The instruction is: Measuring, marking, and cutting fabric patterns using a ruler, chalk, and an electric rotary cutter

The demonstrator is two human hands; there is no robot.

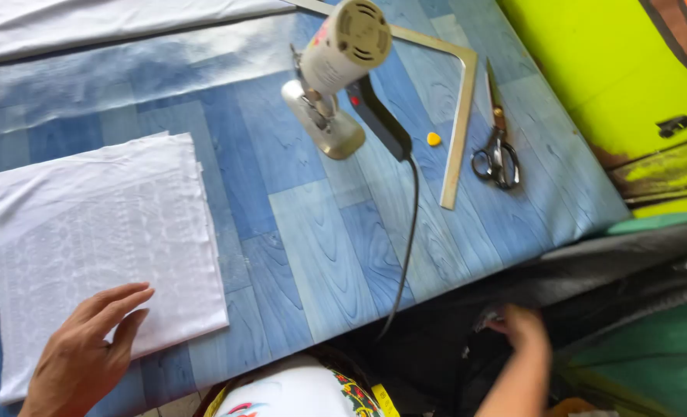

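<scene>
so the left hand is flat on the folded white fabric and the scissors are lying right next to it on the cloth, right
Not quite. The left hand does rest flat on the folded white fabric, but the scissors are not beside it on the cloth. The head view shows them far across the blue table, lying on its surface beside the metal square ruler, near the table's right edge.

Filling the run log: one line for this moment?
left hand flat on folded white fabric | right hand below table edge, in dark cloth | electric cutter idle
</scene>
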